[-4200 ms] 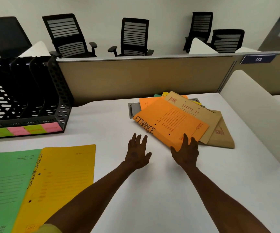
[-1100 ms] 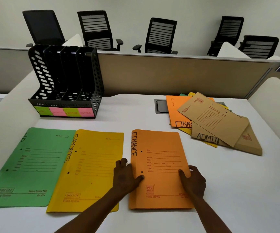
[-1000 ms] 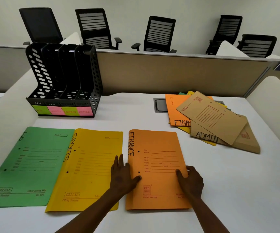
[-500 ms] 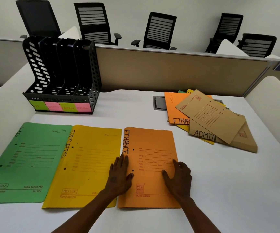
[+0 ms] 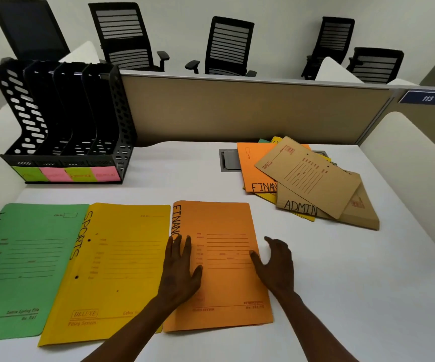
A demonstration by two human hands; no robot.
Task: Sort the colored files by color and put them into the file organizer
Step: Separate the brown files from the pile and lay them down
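Three files lie side by side at the desk's front: a green file [image 5: 17, 265], a yellow file [image 5: 111, 267] marked SPORTS and an orange file [image 5: 226, 231] marked FINANCE. My left hand [image 5: 181, 270] rests flat on the orange file's left part, fingers spread. My right hand [image 5: 275, 265] is open at that file's right edge, thumb on the cover. A loose pile at the back right holds a brown file [image 5: 307, 173] on top, another orange file [image 5: 250, 165], a brown ADMIN file [image 5: 297, 207] and yellow and green edges. The black file organizer [image 5: 64, 118] stands empty at the back left.
Green and pink labels [image 5: 67, 174] line the organizer's base. A grey cable hatch [image 5: 228, 160] is set in the white desk [image 5: 341, 283] beside the pile. A beige partition [image 5: 237, 108] closes the back, a white divider [image 5: 415, 165] the right. Black office chairs stand beyond.
The orange FINANCE file came from the pile to the front beside the yellow one. In the last half second my right hand slid off its cover to the right edge and opened.
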